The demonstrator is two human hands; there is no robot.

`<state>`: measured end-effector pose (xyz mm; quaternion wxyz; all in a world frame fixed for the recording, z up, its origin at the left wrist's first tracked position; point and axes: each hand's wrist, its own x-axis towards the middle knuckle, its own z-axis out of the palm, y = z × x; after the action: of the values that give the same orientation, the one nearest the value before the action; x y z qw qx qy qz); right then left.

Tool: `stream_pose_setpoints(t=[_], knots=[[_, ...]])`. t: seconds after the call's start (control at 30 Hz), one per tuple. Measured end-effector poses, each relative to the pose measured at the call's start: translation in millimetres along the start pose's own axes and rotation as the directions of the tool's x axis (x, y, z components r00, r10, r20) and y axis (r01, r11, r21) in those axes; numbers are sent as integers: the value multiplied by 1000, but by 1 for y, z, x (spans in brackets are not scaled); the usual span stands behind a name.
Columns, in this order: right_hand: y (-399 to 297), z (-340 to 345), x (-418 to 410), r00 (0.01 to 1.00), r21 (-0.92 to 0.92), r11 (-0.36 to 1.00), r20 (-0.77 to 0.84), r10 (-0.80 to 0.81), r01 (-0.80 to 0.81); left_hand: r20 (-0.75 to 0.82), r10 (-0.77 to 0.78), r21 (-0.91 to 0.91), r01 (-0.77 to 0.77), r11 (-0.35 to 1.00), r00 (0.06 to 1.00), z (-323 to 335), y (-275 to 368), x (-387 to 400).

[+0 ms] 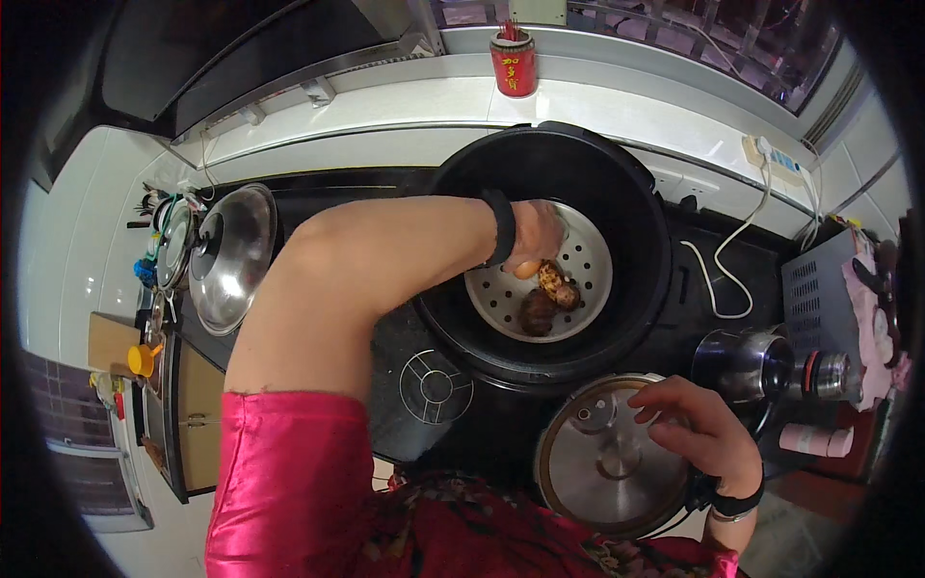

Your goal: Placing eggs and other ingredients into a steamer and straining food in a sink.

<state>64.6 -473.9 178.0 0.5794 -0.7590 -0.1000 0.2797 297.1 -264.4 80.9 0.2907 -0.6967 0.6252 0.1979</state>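
Observation:
My left hand [538, 230] reaches down into a large black pot [549, 155], its fingers curled around what looks like a brown egg [527, 270]. Part of the egg is hidden by the hand. Below it, a round perforated metal steamer plate [589, 289] lies inside the pot. On this plate rest a dark ridged taro-like root [537, 313] and smaller mottled brown pieces [551, 278]. Over a round metal pot lid [614, 462], which lies underside up, my right hand [697, 426] hovers with fingers apart and holds nothing.
A round wire rack [436, 387] lies left of the pot. Further left stands a domed steel lid [233, 260]. To the right are a metal kettle [744, 365], a pink bottle [816, 440], a white cable [733, 314] and a grey appliance [816, 303]. A red can [514, 65] stands on the ledge.

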Motion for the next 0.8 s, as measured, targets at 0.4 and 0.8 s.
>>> stream_pose_setpoints(t=[0.4, 0.8], knots=[[1, 4, 1, 1000, -10, 1000, 22, 3, -3, 85, 48, 148, -61, 987, 995, 21, 12, -12], [1, 5, -5, 1000, 30, 1000, 7, -3, 3, 259, 117, 590, -253, 767, 959, 59, 14, 21]])
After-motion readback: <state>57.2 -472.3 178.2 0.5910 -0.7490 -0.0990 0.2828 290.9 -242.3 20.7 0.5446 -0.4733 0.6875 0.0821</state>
